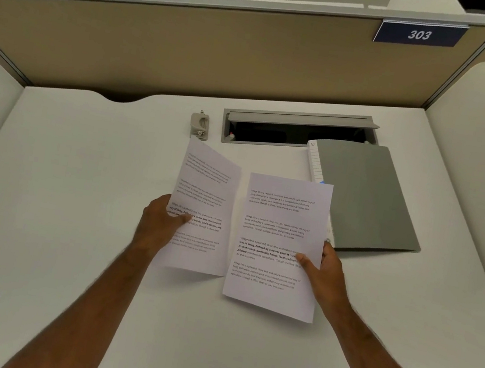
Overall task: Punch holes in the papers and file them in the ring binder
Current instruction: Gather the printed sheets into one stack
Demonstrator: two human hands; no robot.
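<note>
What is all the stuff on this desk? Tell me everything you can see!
printed white paper sheets: two, white with black text, one held in each hand above the desk
small grey metal hole punch: one, grey, on the desk beyond the left sheet
closed grey ring binder: one, grey with a white spine label, on the desk at the right
grey cable tray with open lid: one, grey, set into the desk at the back
white desk: one, white
beige partition panel: one, beige, behind the desk
blue number sign reading 303: one, on the partition's top right
left hand: holds the left sheet
right hand: holds the right sheet
</note>
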